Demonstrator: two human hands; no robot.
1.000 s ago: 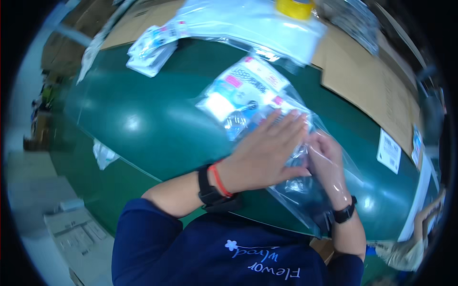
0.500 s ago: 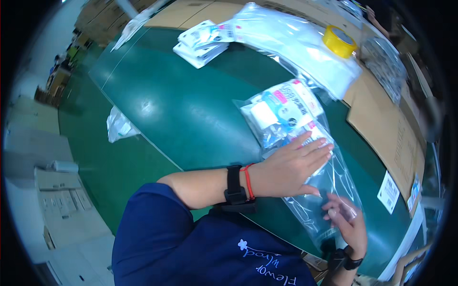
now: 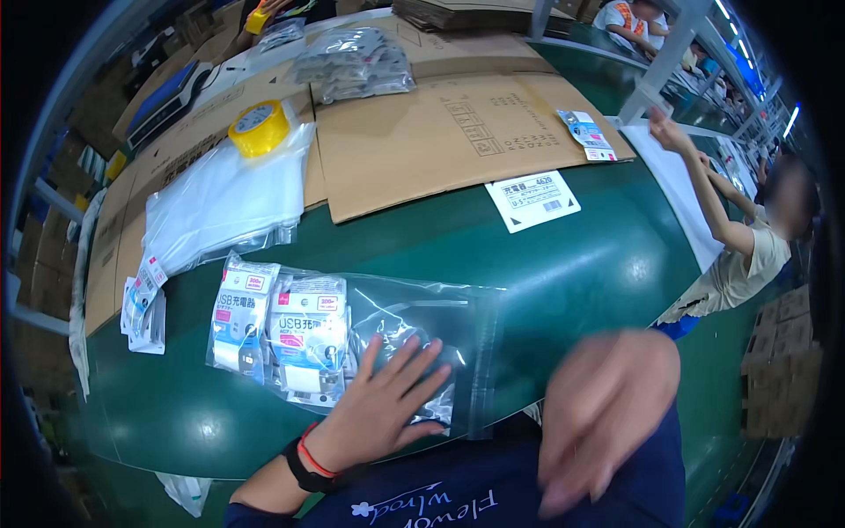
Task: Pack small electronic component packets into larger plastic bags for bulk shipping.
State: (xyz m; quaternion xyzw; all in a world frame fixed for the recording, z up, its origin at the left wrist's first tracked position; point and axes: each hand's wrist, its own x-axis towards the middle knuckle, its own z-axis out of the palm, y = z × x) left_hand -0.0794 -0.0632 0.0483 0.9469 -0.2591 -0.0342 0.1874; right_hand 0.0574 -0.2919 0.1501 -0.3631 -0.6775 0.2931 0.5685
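Observation:
A large clear plastic bag [image 3: 471, 330] lies flat on the green table with its loose end toward the right. Two stacks of white-and-blue retail packets [image 3: 308, 330] sit side by side in its left part. My left hand [image 3: 378, 405] rests on the bag just right of the packets, fingers spread, pressing the film with nothing gripped. Off the bag's right end, over the near table edge, my right hand [image 3: 607, 405] is raised and smeared by motion. Its fingers cannot be made out, nor whether it holds anything.
A stack of clear bags [image 3: 224, 202] bears a roll of yellow tape [image 3: 260, 129]. Cardboard sheets [image 3: 414, 114] cover the far side, with grey packets [image 3: 356, 63] on them. Loose packets [image 3: 143, 308] lie left, a printed card [image 3: 534, 201] right. A co-worker [image 3: 739, 238] stands at right.
The view has turned, so the bag now lies crosswise. My right hand has left the bag's loose end and come up; my left hand remains spread on the bag.

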